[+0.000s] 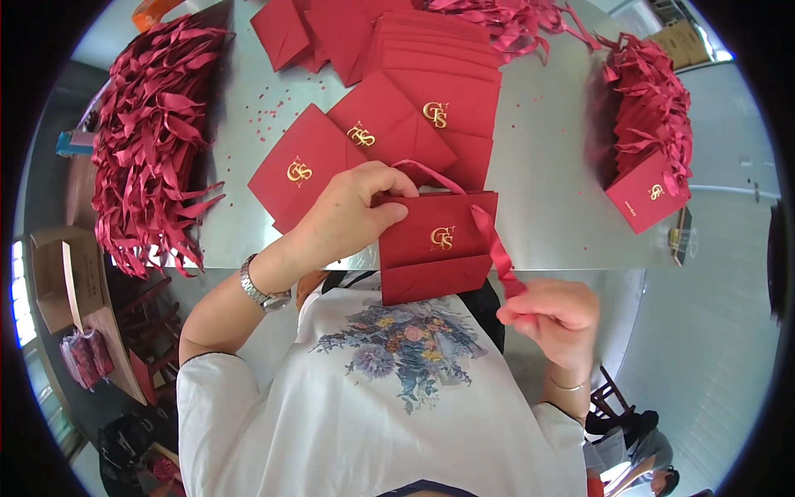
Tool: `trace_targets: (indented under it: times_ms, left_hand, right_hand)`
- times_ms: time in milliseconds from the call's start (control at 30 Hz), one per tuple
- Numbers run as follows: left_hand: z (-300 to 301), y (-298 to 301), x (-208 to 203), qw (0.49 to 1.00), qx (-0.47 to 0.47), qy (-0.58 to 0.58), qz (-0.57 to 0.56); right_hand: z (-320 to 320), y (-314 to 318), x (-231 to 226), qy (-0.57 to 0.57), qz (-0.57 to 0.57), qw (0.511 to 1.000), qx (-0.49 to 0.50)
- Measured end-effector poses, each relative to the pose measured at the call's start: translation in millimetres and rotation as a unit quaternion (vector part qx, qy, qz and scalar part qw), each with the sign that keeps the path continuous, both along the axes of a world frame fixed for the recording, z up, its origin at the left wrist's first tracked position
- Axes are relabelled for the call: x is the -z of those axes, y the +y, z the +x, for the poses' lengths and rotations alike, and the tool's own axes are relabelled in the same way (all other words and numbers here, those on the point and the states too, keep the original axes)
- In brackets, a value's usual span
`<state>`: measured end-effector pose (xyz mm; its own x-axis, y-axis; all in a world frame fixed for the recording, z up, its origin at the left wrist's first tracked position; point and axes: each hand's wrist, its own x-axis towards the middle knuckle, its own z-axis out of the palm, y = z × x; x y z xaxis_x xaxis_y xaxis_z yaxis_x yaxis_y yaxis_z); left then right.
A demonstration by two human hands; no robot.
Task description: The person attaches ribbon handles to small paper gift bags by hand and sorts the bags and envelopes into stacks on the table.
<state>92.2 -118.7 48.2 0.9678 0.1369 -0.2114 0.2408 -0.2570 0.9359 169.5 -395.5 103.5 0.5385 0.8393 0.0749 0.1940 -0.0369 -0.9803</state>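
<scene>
My left hand [352,211] grips the top edge of a small dark red paper bag [435,244] with a gold emblem, held at the near edge of the grey table [546,190]. A red ribbon [493,240] runs from the bag's top down to my right hand [555,319], which pinches its free end below and right of the bag. A ribbon loop rises above the bag's top edge behind my left fingers.
Flat red bags with gold emblems [364,137] lie fanned across the table's middle. A large heap of red ribbons [153,141] covers the left side. Finished bags with ribbons [650,137] stand in a row at right. A cardboard box [62,277] sits lower left.
</scene>
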Motion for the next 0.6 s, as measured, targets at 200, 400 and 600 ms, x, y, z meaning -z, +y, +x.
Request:
trace_targets:
  times_ms: [200, 400, 600]
  left_hand:
    - [3, 2, -5, 0.997, 0.049, 0.061, -0.002]
    - [-2, 3, 4, 0.994, 0.075, -0.019, 0.080]
    - [1, 3, -1, 0.993, 0.049, 0.097, -0.043]
  right_hand:
    - [-10, 70, 37, -0.331, -0.029, 0.936, 0.118]
    - [-19, 76, 62, -0.135, -0.110, 0.977, 0.123]
    - [-20, 79, 68, -0.161, -0.087, 0.978, 0.096]
